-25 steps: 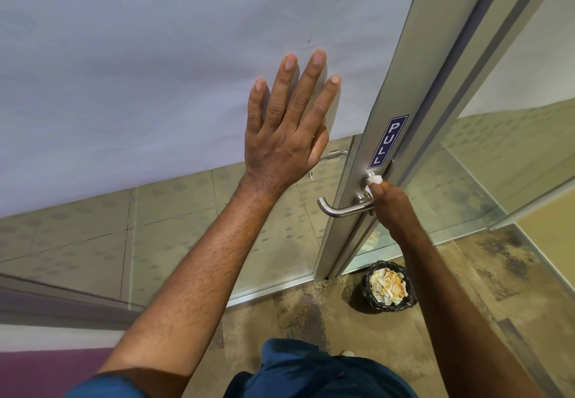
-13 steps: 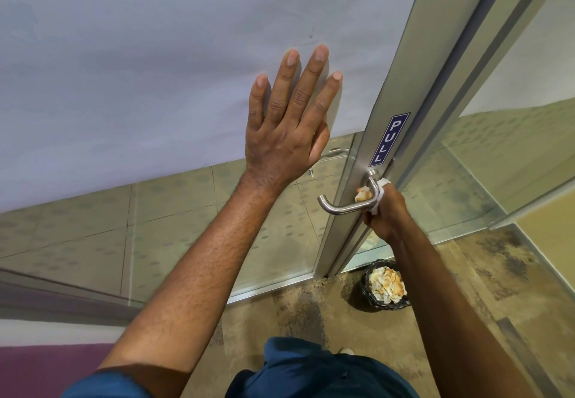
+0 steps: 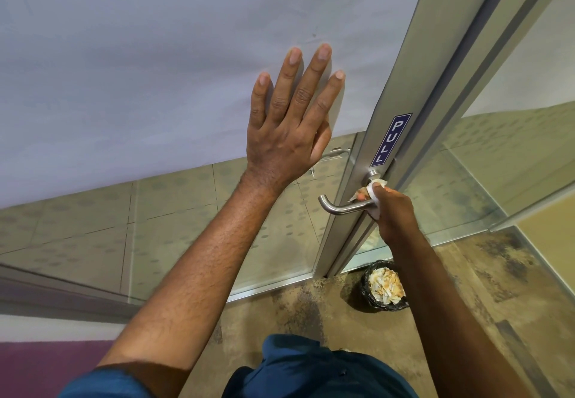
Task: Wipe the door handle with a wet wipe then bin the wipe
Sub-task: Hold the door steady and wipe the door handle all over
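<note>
A brushed-metal lever handle (image 3: 337,208) sticks out leftward from the door's metal frame, under a blue PULL sticker (image 3: 389,139). My right hand (image 3: 392,213) is closed around the handle's inner end near the round base, with a white wet wipe (image 3: 373,190) wrapped between fingers and metal. My left hand (image 3: 291,123) lies flat on the frosted glass panel, fingers spread, holding nothing. A small black-lined bin (image 3: 385,287) full of crumpled wipes stands on the floor below my right forearm.
The glass door's lower part is clear, showing tiled floor beyond. A second glass panel (image 3: 504,154) runs to the right of the frame. Mottled brown floor lies under me, and my blue clothing (image 3: 311,369) fills the bottom edge.
My right hand with the wipe has shifted around the handle's base, from beside it to wrapped over the inner end. My left hand has stayed pressed on the glass.
</note>
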### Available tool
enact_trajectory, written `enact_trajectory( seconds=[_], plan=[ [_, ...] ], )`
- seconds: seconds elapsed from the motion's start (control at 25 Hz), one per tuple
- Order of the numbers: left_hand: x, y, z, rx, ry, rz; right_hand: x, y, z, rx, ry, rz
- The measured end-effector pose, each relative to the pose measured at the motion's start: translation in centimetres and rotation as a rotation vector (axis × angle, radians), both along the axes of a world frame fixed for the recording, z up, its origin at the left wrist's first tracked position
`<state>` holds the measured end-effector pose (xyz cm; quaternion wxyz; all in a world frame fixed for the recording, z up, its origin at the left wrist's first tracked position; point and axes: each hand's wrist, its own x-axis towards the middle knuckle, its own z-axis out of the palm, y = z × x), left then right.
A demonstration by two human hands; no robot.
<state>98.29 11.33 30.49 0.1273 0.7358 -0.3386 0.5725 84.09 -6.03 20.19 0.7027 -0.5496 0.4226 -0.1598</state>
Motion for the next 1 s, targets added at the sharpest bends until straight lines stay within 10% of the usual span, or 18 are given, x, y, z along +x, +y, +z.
enact_trajectory(
  seconds=[0.32, 0.52, 0.8, 1.0],
  plan=[
    [0.0, 0.0, 0.0, 0.001, 0.015, 0.004, 0.6, -1.4, -0.6, 0.67, -0.14, 0.014],
    [-0.1, 0.1, 0.1, 0.008, 0.021, 0.009, 1.0, -1.1, -1.0, 0.715, -0.133, 0.047],
    [0.1, 0.1, 0.0, 0.006, 0.007, 0.001, 1.6, 1.1, -0.5, 0.16, 0.034, -0.093],
    [0.2, 0.0, 0.0, 0.007, -0.004, -0.001, -0.2, 3.0, -2.4, -0.667, 0.138, 0.02]
  ],
)
